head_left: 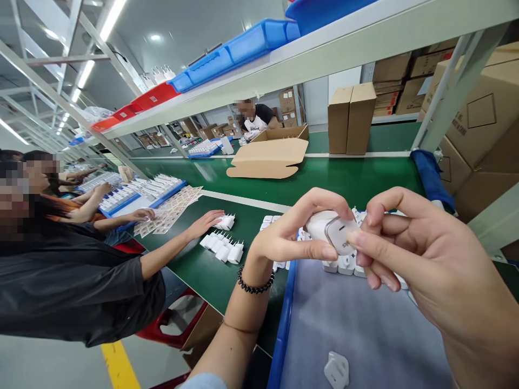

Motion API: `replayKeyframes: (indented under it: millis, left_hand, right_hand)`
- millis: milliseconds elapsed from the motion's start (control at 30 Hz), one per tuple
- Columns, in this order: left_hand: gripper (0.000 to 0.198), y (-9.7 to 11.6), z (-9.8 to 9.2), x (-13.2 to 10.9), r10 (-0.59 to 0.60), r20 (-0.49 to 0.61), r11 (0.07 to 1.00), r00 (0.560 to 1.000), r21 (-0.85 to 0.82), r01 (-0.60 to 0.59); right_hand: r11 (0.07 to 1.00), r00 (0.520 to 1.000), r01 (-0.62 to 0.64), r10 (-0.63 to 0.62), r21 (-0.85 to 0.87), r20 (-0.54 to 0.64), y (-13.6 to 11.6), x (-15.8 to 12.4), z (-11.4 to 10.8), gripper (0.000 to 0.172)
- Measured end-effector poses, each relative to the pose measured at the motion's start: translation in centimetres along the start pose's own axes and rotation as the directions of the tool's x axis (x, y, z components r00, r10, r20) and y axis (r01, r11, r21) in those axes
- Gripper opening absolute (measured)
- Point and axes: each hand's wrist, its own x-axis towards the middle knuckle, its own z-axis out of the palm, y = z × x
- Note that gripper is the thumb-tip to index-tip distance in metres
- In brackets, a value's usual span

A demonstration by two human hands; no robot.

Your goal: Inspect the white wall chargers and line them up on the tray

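My left hand (284, 232) is closed around a white wall charger (340, 237), thumb below and index finger curled over the top. The charger's front face shows a small dark port slot and grey lettering, turned toward my right hand (421, 243). That hand's thumb presses on the face's edge, its other fingers bent close by. Both hands hold the charger above a blue-rimmed tray (283, 329) with a grey lining. Rows of white chargers (346, 265) stand at the tray's far end, partly hidden by my hands. Near the front lies a loose white plug piece (337, 369).
To the left, a co-worker's hand (206, 222) touches white plug chargers (223, 247) on the green table (190, 265). Beyond are sticker sheets (168, 213) and a full tray (141, 189). Flattened cardboard (267, 156) lies ahead, under a shelf (324, 59) with blue bins (243, 43).
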Motion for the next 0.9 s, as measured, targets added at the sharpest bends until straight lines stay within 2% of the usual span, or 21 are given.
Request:
replayKeyframes:
  millis: [200,300,433,733,900]
  left_hand:
    - [0.039,-1.2,0.4,0.4,-0.003,-0.062,0.995,0.998,-0.095,-0.003]
    - [0.035,-1.9,0.6,0.5,-0.014,-0.092,0.996,0.996,-0.091,0.006]
    - [0.037,-2.3,0.7,0.5,-0.054,-0.119,0.994,0.991,-0.096,0.043]
    - [0.045,-2.5,0.7,0.6,-0.111,-0.165,0.994,0.98,-0.034,0.107]
    - [0.047,-2.6,0.8,1.0,-0.116,-0.168,0.989,0.979,-0.115,0.097]
  right_hand:
    - [0.999,0.998,0.037,-0.037,-0.014,-0.056,0.0,-0.1,0.0,0.035]
    - [0.997,0.993,0.071,-0.074,-0.031,-0.089,0.0,-0.1,-0.1,0.036]
    - [0.992,0.988,0.106,-0.113,-0.072,-0.102,0.1,0.0,-0.1,0.035]
    - [0.991,0.987,0.088,-0.099,-0.096,-0.126,0.1,0.3,0.1,0.038]
    - [0.984,0.985,0.112,-0.128,-0.139,-0.111,0.2,0.5,0.0,0.034]
